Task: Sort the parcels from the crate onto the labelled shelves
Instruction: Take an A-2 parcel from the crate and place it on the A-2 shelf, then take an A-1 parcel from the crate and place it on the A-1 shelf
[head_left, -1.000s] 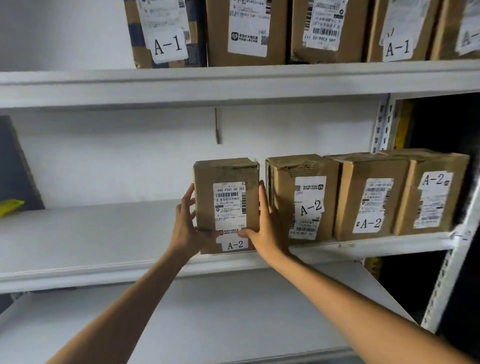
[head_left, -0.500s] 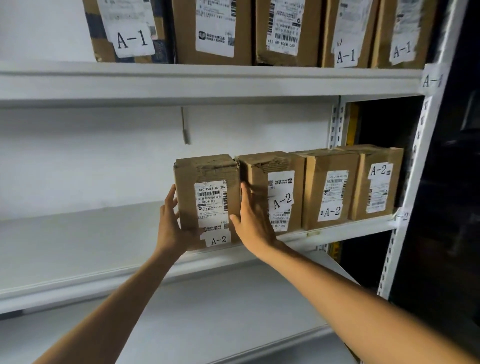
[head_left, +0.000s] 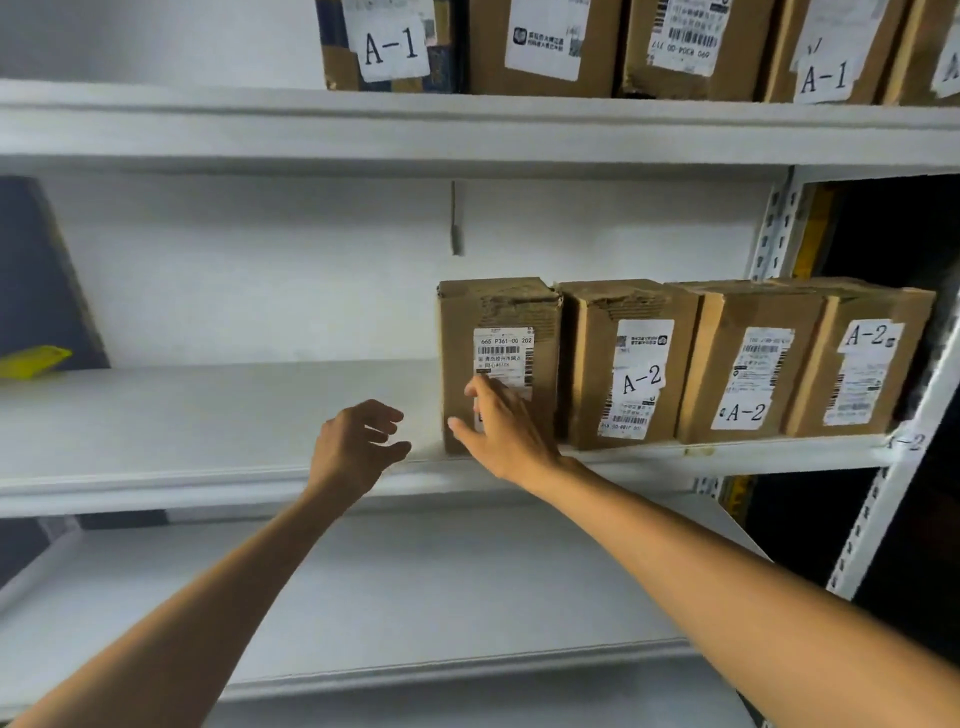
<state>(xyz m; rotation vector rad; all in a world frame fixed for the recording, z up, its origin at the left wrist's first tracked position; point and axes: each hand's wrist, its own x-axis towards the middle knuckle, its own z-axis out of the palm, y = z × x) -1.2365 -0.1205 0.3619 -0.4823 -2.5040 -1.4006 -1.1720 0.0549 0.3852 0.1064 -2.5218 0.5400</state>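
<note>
From where I watch, the cardboard parcel stands upright on the middle shelf, at the left end of a row of four boxes and just beside the second A-2 parcel; I cannot tell whether their sides touch. My right hand is spread open in front of its lower face, fingers loose and covering the spot where a shelf code would sit, so I cannot read this parcel's own code; whether the fingertips touch the cardboard I cannot tell, but they grasp nothing. My left hand hangs open and empty to the left of the parcel, clear of it, over the shelf's front edge. I judge this parcel as placed: it stands square and needs no support. The three neighbours I can read, including the third parcel and the fourth parcel, carry A-2 labels, and a small A-2 tag marks the shelf post, so the row looks consistent. Above, the top shelf holds a row of A-1 parcels. The middle shelf has plenty of bare space to the left, and the lower shelf shows nothing on it. The crate is out of view, so I cannot say how many parcels remain; the likely next step is to go back for another.
</note>
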